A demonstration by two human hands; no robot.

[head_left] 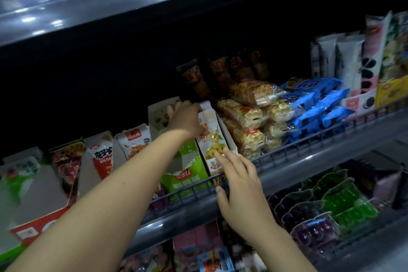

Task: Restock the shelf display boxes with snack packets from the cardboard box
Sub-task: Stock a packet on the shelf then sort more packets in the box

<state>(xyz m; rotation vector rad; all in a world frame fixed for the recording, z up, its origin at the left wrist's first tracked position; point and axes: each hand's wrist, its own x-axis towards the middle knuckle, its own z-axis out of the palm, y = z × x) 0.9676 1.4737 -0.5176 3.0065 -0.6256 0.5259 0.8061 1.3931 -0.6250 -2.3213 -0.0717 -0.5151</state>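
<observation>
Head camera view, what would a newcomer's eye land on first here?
Two bare arms reaching into the middle shelf: the left hand deep in the green display box, the right hand with fingers straight against the snack packets at its front. To the right, bright blue packets stand out against the dark shelf back.

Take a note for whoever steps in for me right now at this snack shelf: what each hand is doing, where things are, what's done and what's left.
Left hand: reaching into the back of the green display box, fingers hidden, grip unclear.
Right hand: open, fingertips touching the front snack packet, thumb on the shelf rail.
Done: packets stand in the box's right side.
Left: its left side looks sparse. The cardboard box is out of view.
</observation>
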